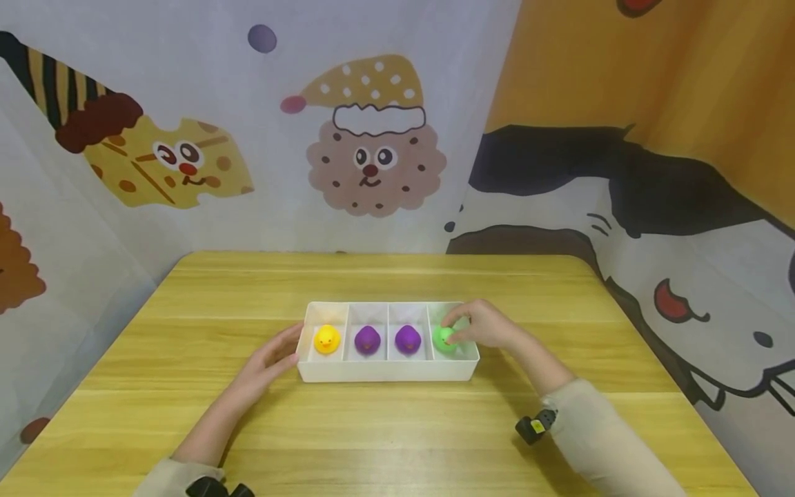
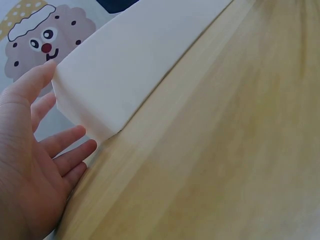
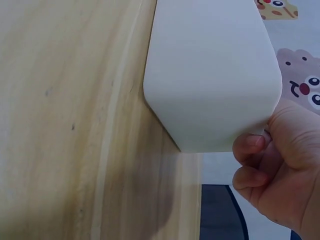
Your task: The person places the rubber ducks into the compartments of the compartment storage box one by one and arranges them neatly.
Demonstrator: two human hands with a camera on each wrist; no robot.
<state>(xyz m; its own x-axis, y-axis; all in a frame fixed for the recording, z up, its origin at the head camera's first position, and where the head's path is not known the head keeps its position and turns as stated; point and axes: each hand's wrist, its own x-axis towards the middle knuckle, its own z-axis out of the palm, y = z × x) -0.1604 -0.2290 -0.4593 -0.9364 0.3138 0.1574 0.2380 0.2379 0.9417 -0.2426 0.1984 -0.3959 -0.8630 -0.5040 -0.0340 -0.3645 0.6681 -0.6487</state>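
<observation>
A white four-compartment box (image 1: 385,371) sits on the table. It holds a yellow toy duck (image 1: 326,339) in the leftmost compartment, one purple toy duck (image 1: 368,340) and another purple toy duck (image 1: 408,339) in the middle two, and a green toy duck (image 1: 444,339) in the rightmost. My left hand (image 1: 263,368) touches the box's left end, its thumb at the corner and its fingers extended beside the end wall. Reaching over the right end, my right hand (image 1: 484,324) pinches the green duck between thumb and forefinger. The right wrist view hides that duck behind the box wall.
The wooden table (image 1: 385,435) extends around the box on all sides. Behind it hangs a cloth (image 1: 248,228) printed with cartoon figures, which also runs down the left and right sides.
</observation>
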